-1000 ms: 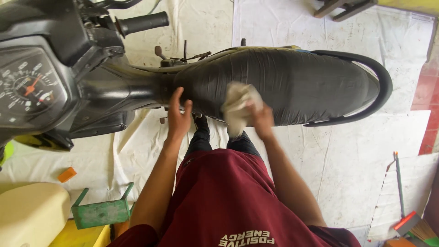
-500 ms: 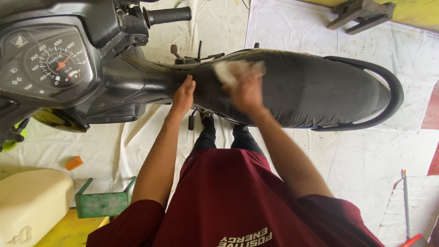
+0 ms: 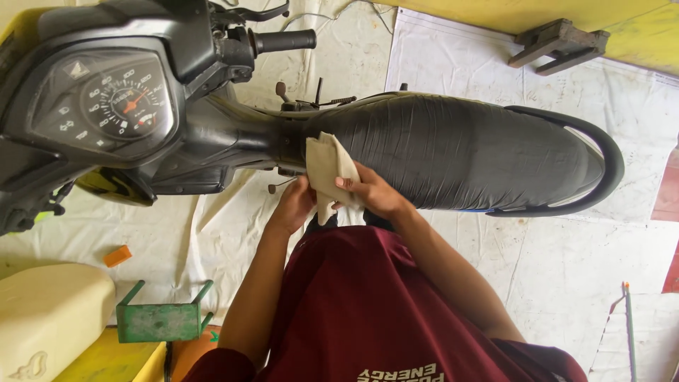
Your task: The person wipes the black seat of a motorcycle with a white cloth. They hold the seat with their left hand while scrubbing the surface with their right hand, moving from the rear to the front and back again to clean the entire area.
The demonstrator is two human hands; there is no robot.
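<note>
A black motorbike lies across the view, its long black seat (image 3: pixel 467 152) running to the right and its round speedometer (image 3: pixel 117 106) at upper left. I hold a folded beige cloth (image 3: pixel 327 166) against the front end of the seat. My right hand (image 3: pixel 371 194) grips the cloth from the right side. My left hand (image 3: pixel 293 205) touches the cloth's lower left edge, fingers curled under it. My maroon shirt fills the bottom middle of the view.
The handlebar grip (image 3: pixel 283 41) sticks out at top centre. A cream plastic container (image 3: pixel 49 318) sits at lower left beside a small green metal stand (image 3: pixel 163 318). An orange scrap (image 3: pixel 117 256) lies on the white sheet-covered floor. A wooden block (image 3: pixel 559 44) rests at upper right.
My right hand has drawn the cloth back from the seat top toward the seat's front edge. My left hand has left the seat and come to the cloth.
</note>
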